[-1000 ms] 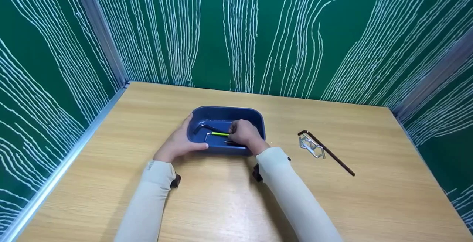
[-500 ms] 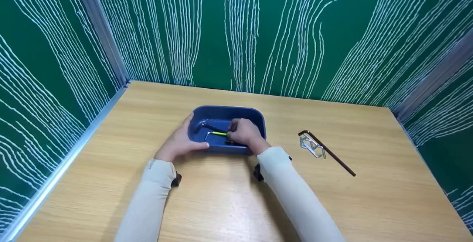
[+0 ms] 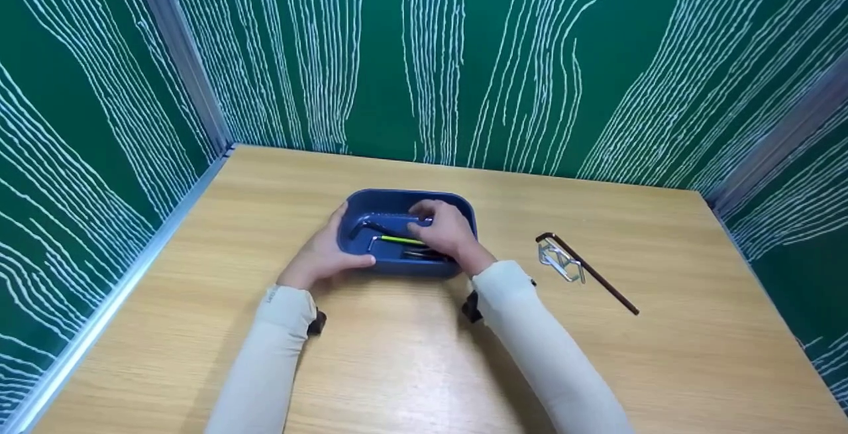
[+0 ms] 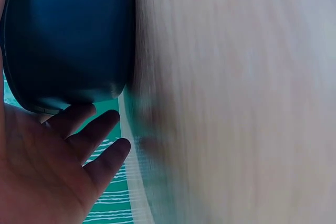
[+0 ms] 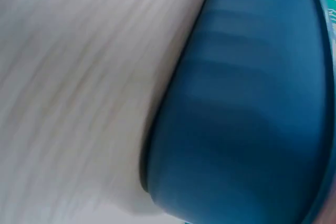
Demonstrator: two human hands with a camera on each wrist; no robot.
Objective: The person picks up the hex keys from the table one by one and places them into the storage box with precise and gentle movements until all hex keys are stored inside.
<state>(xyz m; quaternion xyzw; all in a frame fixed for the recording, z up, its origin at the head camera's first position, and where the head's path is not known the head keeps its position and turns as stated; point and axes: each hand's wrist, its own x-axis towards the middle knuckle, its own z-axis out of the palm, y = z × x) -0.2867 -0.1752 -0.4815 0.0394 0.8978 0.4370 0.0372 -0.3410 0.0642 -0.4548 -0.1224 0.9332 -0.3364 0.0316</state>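
My left hand (image 3: 322, 252) holds the dark blue plastic bin (image 3: 405, 267) at its left end, thumb over the front rim. In the left wrist view, three spread fingertips (image 4: 107, 121) show past the bin's end. Inside lie a hex key with a yellow-green sleeve (image 3: 397, 240), a large dark hex key (image 3: 374, 226) and dark slim pieces (image 3: 424, 254) near the front wall. Over the bin's right half is my right hand (image 3: 450, 228), thumb and index finger apart. Something small, dark and shiny shows between them. Only the bin's outer wall (image 5: 236, 103) fills the right wrist view.
On the wooden table (image 3: 397, 354), right of the bin, lies a long brown hex key (image 3: 596, 278). Several small silver hex keys (image 3: 558, 262) lie against its bent end. Green panels with white wavy lines (image 3: 377, 56) stand behind the table and at both sides.
My right hand has shifted slightly right and back, and its thumb and index finger have parted. More of the yellow-green hex key and the dark pieces shows. My left hand stays on the bin.
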